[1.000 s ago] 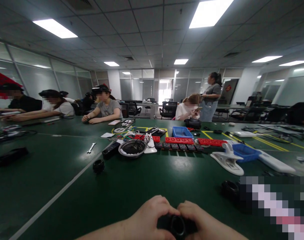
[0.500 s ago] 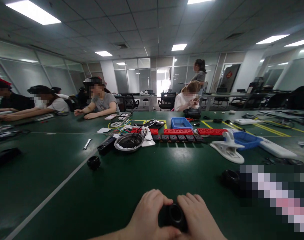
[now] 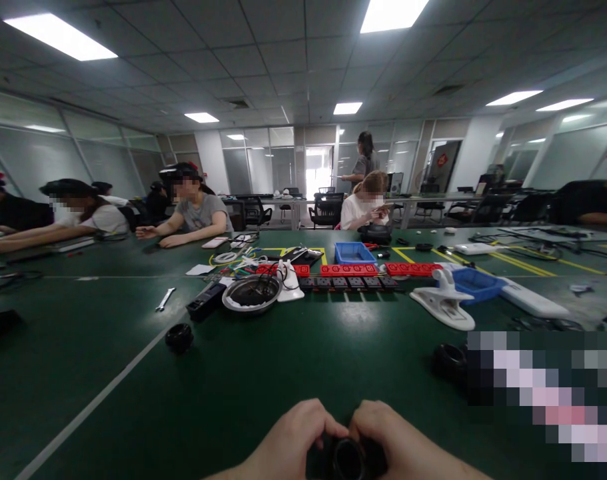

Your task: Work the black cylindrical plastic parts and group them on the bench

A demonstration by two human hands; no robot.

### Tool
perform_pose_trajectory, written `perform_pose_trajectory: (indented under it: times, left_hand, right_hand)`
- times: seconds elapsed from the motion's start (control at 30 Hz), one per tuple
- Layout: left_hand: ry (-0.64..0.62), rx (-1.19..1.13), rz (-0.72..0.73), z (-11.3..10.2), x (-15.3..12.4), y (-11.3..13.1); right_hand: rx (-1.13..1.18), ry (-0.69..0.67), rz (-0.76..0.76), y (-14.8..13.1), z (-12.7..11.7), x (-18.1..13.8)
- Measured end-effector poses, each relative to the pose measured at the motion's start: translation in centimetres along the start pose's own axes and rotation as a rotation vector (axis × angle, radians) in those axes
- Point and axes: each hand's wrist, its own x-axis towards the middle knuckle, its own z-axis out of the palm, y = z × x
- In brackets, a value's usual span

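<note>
Ring [image 3: 346,445], black, between left hand [image 3: 294,432] and right hand [image 3: 383,430], in their two-sided clasping grip.

Dim light from ceiling panels [image 3: 394,15], pale glare on green tabletop [image 3: 352,315]

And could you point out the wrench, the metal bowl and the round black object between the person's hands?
Wrench [image 3: 166,300]: head view, middle of its shaft.
Metal bowl [image 3: 251,311]: head view, near rim.
Held round black object [image 3: 348,459]: head view, middle of its round end.
</note>
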Motion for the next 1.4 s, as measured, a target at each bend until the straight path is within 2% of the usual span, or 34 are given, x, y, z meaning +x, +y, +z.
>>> perform_pose_trajectory:
  times: [0.13,0.33,0.4,0.57,0.67,0.83,1.03,1.13,1.2,1.3,1.4]
  left_hand:
    - [0.069,-0.005,-0.111,0.9,-0.3,0.3]
    - [0.116,0.105,-0.162,0.6,-0.3,1.3]
    - [0.094,0.071,-0.133,0.4,-0.2,1.2]
    - [-0.018,-0.132,-0.094,-0.2,0.0,1.5]
    - [-0.046,-0.189,-0.097,-0.3,0.0,1.5]
    - [-0.036,-0.120,-0.026,0.2,-0.1,0.5]
    - [0.072,-0.009,-0.151,0.6,-0.3,1.2]
    - [0.121,0.037,-0.152,0.7,-0.3,1.5]
    - [0.114,0.017,-0.113,0.7,-0.3,1.1]
    - [0.033,-0.081,-0.015,0.6,-0.2,0.3]
    - [-0.032,-0.105,0.049,0.4,-0.1,-0.2]
  right_hand:
    - [-0.149,0.086,-0.014,-0.1,1.2,0.2]
    - [-0.373,0.238,0.004,0.7,3.2,0.9]
    - [-0.330,0.206,-0.018,1.0,3.0,0.9]
    - [-0.112,-0.041,-0.147,0.7,0.3,0.0]
    - [-0.019,-0.072,-0.123,0.1,-1.1,-0.6]
    - [-0.102,-0.002,-0.072,-0.1,-0.3,-0.4]
    - [-0.344,0.169,0.042,0.4,2.6,0.8]
    - [-0.430,0.245,0.037,0.5,3.0,0.9]
    - [-0.343,0.220,-0.026,0.4,2.6,0.8]
    - [-0.151,0.082,-0.102,0.1,1.2,0.2]
    - [-0.064,-0.036,-0.125,-0.1,-0.1,-0.2]
